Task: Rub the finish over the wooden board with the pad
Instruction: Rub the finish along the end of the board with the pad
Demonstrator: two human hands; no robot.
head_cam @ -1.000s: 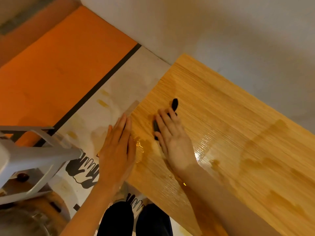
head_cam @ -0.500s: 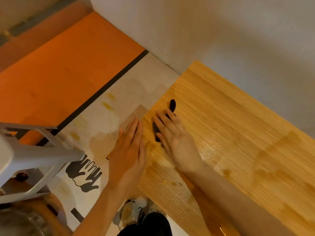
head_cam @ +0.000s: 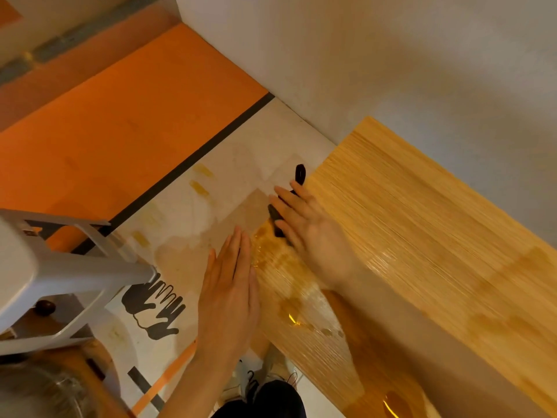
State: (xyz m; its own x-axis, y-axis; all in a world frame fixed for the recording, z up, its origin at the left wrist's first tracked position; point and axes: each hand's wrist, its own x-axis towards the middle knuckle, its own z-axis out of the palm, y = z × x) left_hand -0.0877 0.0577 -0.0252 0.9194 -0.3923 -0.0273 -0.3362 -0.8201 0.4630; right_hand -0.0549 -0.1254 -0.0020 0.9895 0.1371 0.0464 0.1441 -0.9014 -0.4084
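Our right hand (head_cam: 316,236) lies flat, fingers spread, pressing the dark pad (head_cam: 278,220) against the near-left edge of the wooden board (head_cam: 422,224); a dark end of the pad pokes out past the fingertips. No closed grip here — the palm and fingers pin the pad rather than clasp it.

Our left hand (head_cam: 229,291) is open and flat, fingers together, holding nothing, set along the board's left edge where it meets the paper sheet (head_cam: 217,188) on the floor.

Finish: wet, glossy patch just beside both hands, small pools nearer our feet; further along the board, darker blotches, and a dry-looking stretch toward the far corner.

How we would do this step well, as we judge it:
- even pressure, whole palm on the pad
- long strokes along the grain
- draw the pooled finish outward into the dry area
- keep the pad on the wood, not sliding off onto the paper
- left hand steadies the board.
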